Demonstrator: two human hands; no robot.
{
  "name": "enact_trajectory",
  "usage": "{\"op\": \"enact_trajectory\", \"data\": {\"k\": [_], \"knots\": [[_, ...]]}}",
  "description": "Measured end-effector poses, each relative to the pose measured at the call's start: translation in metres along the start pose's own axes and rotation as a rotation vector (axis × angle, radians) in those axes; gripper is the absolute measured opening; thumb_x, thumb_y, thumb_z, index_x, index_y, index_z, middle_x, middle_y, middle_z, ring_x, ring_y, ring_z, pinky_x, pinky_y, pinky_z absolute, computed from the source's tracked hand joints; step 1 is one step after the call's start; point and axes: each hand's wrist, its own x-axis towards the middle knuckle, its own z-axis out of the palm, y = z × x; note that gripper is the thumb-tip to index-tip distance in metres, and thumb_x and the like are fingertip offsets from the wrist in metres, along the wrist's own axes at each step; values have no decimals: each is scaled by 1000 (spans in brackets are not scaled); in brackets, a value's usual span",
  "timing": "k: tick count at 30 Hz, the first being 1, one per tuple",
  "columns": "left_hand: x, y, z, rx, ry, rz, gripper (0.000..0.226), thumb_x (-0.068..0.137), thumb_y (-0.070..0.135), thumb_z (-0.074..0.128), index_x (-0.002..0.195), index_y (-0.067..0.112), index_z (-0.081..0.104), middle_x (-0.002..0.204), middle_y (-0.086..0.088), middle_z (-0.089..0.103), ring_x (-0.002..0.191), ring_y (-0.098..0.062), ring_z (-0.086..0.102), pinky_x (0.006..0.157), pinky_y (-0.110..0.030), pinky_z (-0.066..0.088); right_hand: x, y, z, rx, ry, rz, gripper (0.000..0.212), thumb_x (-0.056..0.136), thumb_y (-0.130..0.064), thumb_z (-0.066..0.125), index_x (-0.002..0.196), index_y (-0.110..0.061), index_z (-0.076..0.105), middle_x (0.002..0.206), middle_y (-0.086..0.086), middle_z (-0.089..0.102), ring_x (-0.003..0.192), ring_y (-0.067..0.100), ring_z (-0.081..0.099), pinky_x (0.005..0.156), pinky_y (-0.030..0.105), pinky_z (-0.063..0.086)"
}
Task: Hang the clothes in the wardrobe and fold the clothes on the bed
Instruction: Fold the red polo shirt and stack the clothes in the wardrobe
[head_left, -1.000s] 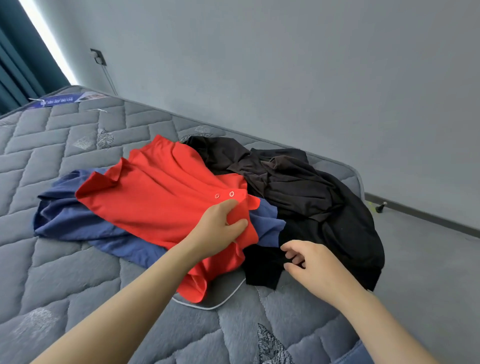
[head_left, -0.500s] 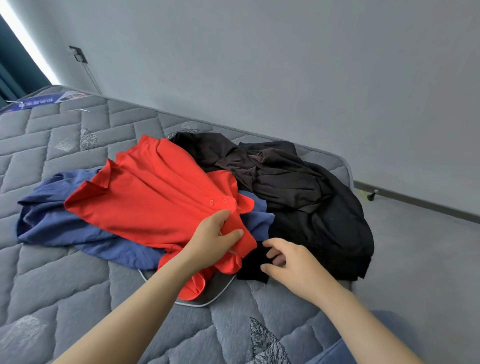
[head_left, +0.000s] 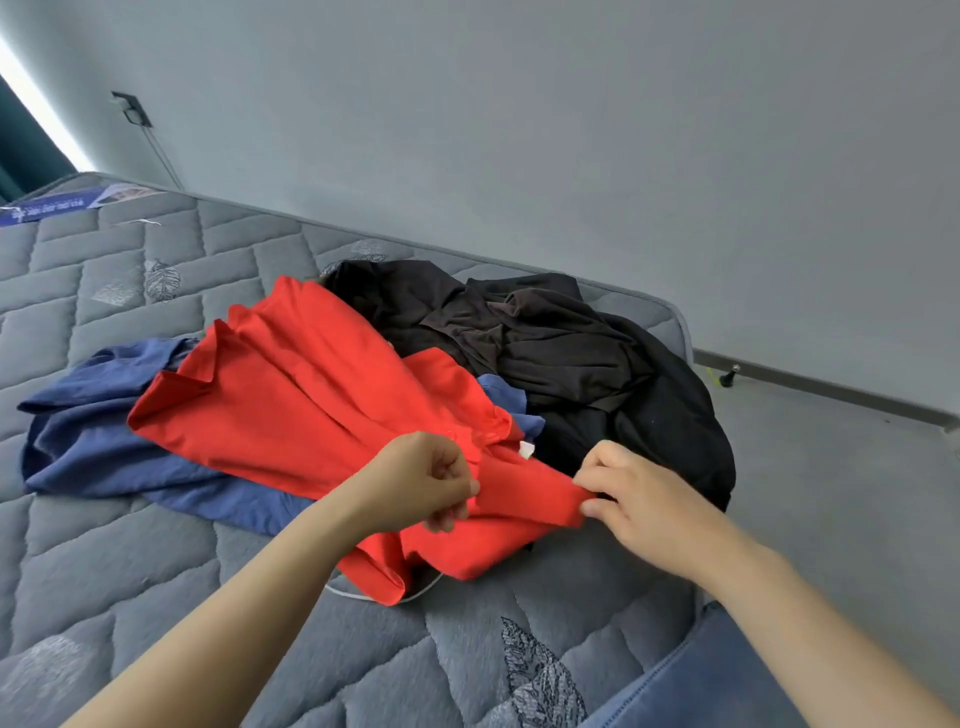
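A red shirt (head_left: 291, 410) lies crumpled on top of a heap of clothes on the grey quilted mattress (head_left: 130, 561). Under it spreads a blue garment (head_left: 88, 436), and to its right sits a pile of black clothes (head_left: 587, 364). My left hand (head_left: 421, 480) grips the red shirt's near edge by the button placket. My right hand (head_left: 639, 499) pinches the same edge a little to the right, so a short strip of red cloth stretches between both hands. A white hanger edge (head_left: 421, 592) peeks out below the red shirt.
The grey wall (head_left: 571, 130) runs behind the bed, with a baseboard and a door stop (head_left: 727, 375) on the floor at right. The mattress corner ends just right of the black pile. A blue denim knee (head_left: 691, 675) shows at the bottom right.
My right hand moved left and took hold of the red shirt's edge. My left hand pulled that edge toward me and curled tighter on it. The view shifted slightly.
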Motion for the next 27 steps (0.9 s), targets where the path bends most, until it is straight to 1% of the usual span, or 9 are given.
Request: {"op": "enact_trajectory", "data": {"k": [2, 5, 7, 10, 13, 16, 21, 24, 27], "knots": [[4, 2, 6, 136, -33, 3, 16, 89, 11, 62, 74, 4, 61, 62, -2, 67, 53, -18, 62, 54, -29, 51, -16, 26, -10, -148, -13, 78, 11, 97, -29, 50, 98, -24, 60, 104, -13, 42, 85, 6, 50, 73, 24, 42], [22, 9, 9, 322, 130, 150, 11, 85, 16, 65, 76, 11, 64, 65, 5, 62, 60, -13, 58, 62, -28, 46, -30, 50, -7, -218, -59, 215, 9, 98, -27, 49, 99, -22, 57, 109, -10, 45, 89, 12, 54, 77, 31, 46], [44, 16, 10, 376, 231, 247, 8, 85, 19, 66, 79, 13, 65, 72, 7, 61, 66, -11, 53, 65, -25, 41, -35, 58, 2, -179, -72, 296, 5, 97, -25, 50, 93, -23, 51, 99, -7, 53, 90, 18, 58, 75, 34, 45], [84, 19, 18, 451, 263, 245, 16, 88, 23, 62, 94, 9, 65, 95, -3, 65, 87, -19, 57, 79, -34, 44, -36, 56, 18, 61, -22, 375, 17, 92, -20, 59, 84, -31, 48, 80, -8, 59, 78, 15, 59, 70, 32, 46], [119, 15, 27, 667, 141, 167, 33, 91, 26, 59, 119, 9, 57, 119, -12, 57, 113, -29, 53, 93, -37, 41, -33, 47, 34, 266, 52, 398, 21, 84, -16, 68, 76, -31, 55, 78, -10, 64, 75, 5, 60, 73, 26, 50], [141, 7, 41, 863, -38, 127, 39, 90, 29, 59, 123, 8, 53, 123, -15, 53, 114, -34, 52, 93, -40, 42, -31, 43, 45, 391, 115, 416, 24, 82, -16, 70, 71, -34, 58, 78, -10, 67, 76, 0, 61, 67, 11, 46], [152, -2, 55, 987, -160, 1, 47, 90, 39, 56, 133, 25, 49, 130, -8, 52, 119, -33, 48, 95, -40, 41, -34, 43, 62, 603, 71, 454, 16, 83, -19, 61, 75, -29, 51, 62, -12, 53, 55, 1, 44, 53, 15, 35], [155, -2, 54, 1051, -211, -68, 42, 89, 46, 57, 125, 24, 55, 125, -3, 57, 117, -29, 51, 93, -37, 39, -34, 40, 67, 715, 79, 446, 17, 86, -19, 55, 76, -24, 43, 54, -12, 38, 52, 2, 31, 51, 18, 28], [155, 0, 49, 996, -207, -86, 36, 87, 47, 60, 106, 16, 61, 109, -4, 63, 104, -27, 58, 81, -33, 39, -31, 38, 68, 841, 155, 467, 16, 87, -11, 54, 78, -17, 43, 61, -2, 37, 60, 12, 32, 58, 29, 29]]}}
